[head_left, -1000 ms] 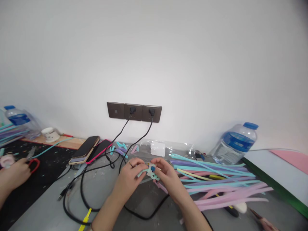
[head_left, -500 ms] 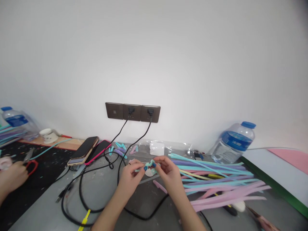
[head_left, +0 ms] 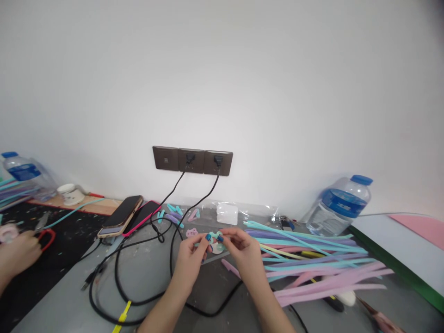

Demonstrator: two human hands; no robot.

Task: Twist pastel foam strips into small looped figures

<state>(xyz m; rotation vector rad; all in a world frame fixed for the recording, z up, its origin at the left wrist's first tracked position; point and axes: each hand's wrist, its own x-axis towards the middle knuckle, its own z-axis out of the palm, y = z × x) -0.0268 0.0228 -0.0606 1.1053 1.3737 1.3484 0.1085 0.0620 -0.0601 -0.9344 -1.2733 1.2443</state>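
My left hand (head_left: 192,255) and my right hand (head_left: 242,249) meet over the grey table, both pinching a small bent piece of mint-green pipe cleaner (head_left: 215,235) between thumb and fingers. Its middle shows between the blue-painted thumbnails; the ends are covered by the fingers. Just below it, a white round piece (head_left: 218,249) is partly visible. A pink curled pipe cleaner shape (head_left: 191,232) lies beyond my left hand. Near my right wrist rests a short pink pipe cleaner piece (head_left: 230,267).
Long pastel pipe cleaners (head_left: 322,263) spread out at right, before a water bottle (head_left: 342,203). Black cables (head_left: 116,277) loop at left, near stacked phones (head_left: 121,215). Short folded pieces (head_left: 173,215) and a plastic bag (head_left: 253,212) lie behind. Another person's hand (head_left: 21,252) holds red-handled scissors (head_left: 46,236).
My left hand has tilted and shifted slightly right, uncovering the pink curled shape. Both hands keep their pinch on the mint-green piece. The view has shifted a little.
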